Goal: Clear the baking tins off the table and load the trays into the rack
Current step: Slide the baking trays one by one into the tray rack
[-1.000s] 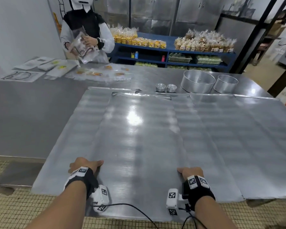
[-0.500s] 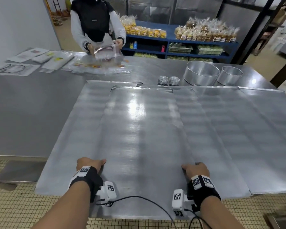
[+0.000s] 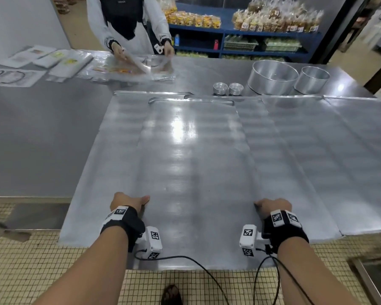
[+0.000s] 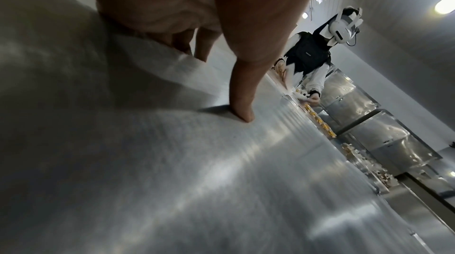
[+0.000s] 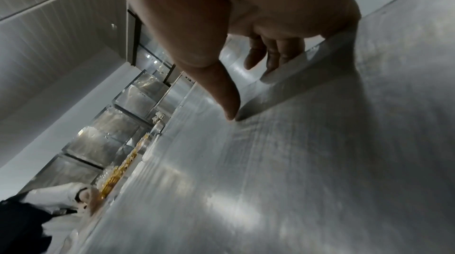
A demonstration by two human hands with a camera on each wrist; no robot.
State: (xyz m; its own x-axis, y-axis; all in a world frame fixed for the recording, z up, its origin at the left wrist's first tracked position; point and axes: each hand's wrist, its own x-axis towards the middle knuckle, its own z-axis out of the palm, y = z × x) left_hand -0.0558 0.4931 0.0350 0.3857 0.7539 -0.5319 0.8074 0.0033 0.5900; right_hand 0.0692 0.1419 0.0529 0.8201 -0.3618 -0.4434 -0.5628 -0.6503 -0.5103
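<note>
The left hand (image 3: 128, 200) and right hand (image 3: 273, 204) each grip a long edge of the top tray (image 3: 191, 172), thumbs on top and fingers curled beneath, likely so the wide sheet lifts level. It is a flat, dull-silver tray lying over others, its near end overhanging the table (image 3: 31, 139). Round baking tins (image 3: 273, 77) stand at the far right, apparently yet to be cleared.

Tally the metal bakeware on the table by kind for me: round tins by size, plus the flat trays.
Large round tins: 2, one beside the other
Small round tins: 2 stacks, and; count per stack unclear
Flat trays: at least 4 overlapping; the top tray is held by the left hand and right hand
Total: at least 8
</note>
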